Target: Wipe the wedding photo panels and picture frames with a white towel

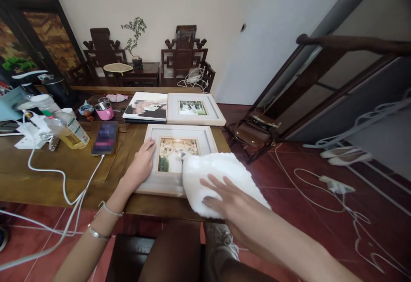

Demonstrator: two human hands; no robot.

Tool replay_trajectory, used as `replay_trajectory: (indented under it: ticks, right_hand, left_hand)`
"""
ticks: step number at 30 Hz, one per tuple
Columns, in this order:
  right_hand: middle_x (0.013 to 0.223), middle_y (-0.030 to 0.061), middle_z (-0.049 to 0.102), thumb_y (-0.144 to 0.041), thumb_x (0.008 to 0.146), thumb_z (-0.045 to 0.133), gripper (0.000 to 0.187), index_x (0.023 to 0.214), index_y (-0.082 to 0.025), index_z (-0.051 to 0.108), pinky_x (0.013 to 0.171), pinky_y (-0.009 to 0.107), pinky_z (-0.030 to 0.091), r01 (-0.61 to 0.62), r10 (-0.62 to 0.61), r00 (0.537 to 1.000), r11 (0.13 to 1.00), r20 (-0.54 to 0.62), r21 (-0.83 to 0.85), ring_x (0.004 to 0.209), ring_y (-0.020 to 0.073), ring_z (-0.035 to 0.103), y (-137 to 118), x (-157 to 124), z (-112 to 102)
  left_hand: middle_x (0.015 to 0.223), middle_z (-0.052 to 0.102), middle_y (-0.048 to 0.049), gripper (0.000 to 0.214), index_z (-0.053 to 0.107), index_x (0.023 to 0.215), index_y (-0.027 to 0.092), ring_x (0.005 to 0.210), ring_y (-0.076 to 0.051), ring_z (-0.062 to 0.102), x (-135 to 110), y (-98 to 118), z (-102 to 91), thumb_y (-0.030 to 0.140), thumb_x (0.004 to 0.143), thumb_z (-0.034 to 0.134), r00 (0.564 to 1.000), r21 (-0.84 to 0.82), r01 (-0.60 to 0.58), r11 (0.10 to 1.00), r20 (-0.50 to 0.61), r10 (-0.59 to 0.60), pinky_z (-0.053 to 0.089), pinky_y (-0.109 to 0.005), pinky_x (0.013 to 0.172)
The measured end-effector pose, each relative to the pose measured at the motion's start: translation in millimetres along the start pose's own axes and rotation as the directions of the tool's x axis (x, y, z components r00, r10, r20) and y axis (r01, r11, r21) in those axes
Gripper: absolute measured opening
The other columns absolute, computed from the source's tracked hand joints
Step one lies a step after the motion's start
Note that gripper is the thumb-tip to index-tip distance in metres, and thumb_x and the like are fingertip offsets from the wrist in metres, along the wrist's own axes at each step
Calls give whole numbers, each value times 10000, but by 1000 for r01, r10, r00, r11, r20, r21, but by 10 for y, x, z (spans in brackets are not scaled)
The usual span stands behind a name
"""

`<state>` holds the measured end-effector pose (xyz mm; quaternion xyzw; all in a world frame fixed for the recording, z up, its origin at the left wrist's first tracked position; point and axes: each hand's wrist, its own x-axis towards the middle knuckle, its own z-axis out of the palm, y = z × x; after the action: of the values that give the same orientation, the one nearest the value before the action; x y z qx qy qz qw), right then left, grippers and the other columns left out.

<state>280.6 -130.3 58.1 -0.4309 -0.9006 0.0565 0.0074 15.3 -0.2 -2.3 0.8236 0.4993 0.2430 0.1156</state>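
Note:
A light wooden picture frame [146, 185] lies face up at the table's front edge, with a photo [173, 155] inside a pale mount. My left hand [143, 160] grips its left side, the fingers bent over the border. A fluffy white cloth [233, 168] covers the frame's lower right corner and droops past the table edge. My right hand [224, 196] presses on this cloth and holds it, thumb and fingers slightly parted. The frame's corner under the cloth is hidden.
Behind lie a second framed photo [195, 113] and a photo album [146, 107]. To the left are a phone [105, 138] on a white cable, a bottle of yellow liquid [73, 132], a pink cup [104, 111] and a power strip [30, 134]. A dark wooden chair [257, 130] stands right.

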Motion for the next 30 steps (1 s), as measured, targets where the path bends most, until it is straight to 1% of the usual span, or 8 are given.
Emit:
replay_trajectory:
  ticks: [4,9,12,14,17,22,25,30]
  right_hand:
    - [1417,158,476,15,649,471,609,1208,-173,623,1091,552,309,-35,34,999,999,-33,-19,1352,330,359,91,174,-21]
    - [1490,173,365,13,692,473,604,1273,-128,563,1115,593,192,-164,142,975,979,-170,-123,1408,335,228,665,829,-19]
    - [1515,146,327,11,720,453,615,1313,-137,527,1082,649,191,-166,140,976,973,-165,-159,1412,358,194,937,1160,-34]
    - [1516,138,327,17,729,442,618,1319,-145,528,1059,682,194,-160,137,981,973,-139,-165,1406,383,191,963,1238,-34]
    - [1506,138,349,48,710,425,644,1307,-157,553,1054,694,196,-134,125,990,980,-70,-147,1397,394,214,749,1071,-39]
    - [1484,125,389,70,652,441,682,1255,-202,609,1046,691,246,-56,56,989,998,134,-6,1386,409,237,118,360,-180]
    - [1478,90,407,63,649,449,682,1224,-256,629,1040,676,289,10,-27,986,995,166,100,1375,391,284,-109,88,-256]
    - [1467,115,420,49,658,446,666,1249,-209,611,1060,652,277,-43,40,998,998,57,36,1373,381,294,23,321,-143]
  left_hand:
    - [1481,386,-152,498,470,1339,116,1416,-221,279,3,2,-24,54,873,306,1000,1,-18,1000,15,18,269,-486,1148]
    - [1480,397,-136,424,493,1322,143,1415,-230,283,5,-26,-35,157,932,326,997,-24,-71,997,28,71,273,-500,1142]
    - [1477,402,-131,422,509,1308,151,1413,-230,289,2,-40,-33,147,926,330,998,-32,-66,997,11,66,277,-497,1141]
    - [1477,399,-139,446,517,1302,136,1409,-228,298,2,-42,-32,103,901,326,999,-30,-50,998,1,50,279,-479,1146]
    - [1480,390,-152,506,505,1315,109,1408,-228,299,4,-35,-27,37,849,321,1000,-28,-22,999,0,22,267,-470,1155]
    - [1500,362,-136,567,464,1355,127,1419,-224,272,7,-24,-16,1,821,323,1000,-27,-7,1000,15,7,245,-497,1156]
    - [1501,359,-142,578,454,1362,112,1423,-228,263,9,-24,-12,-11,813,317,999,-30,-10,1000,39,11,245,-508,1153]
    - [1487,384,-139,619,453,1363,129,1420,-225,270,12,-62,9,-36,781,324,998,-29,-44,999,45,45,249,-527,1146]
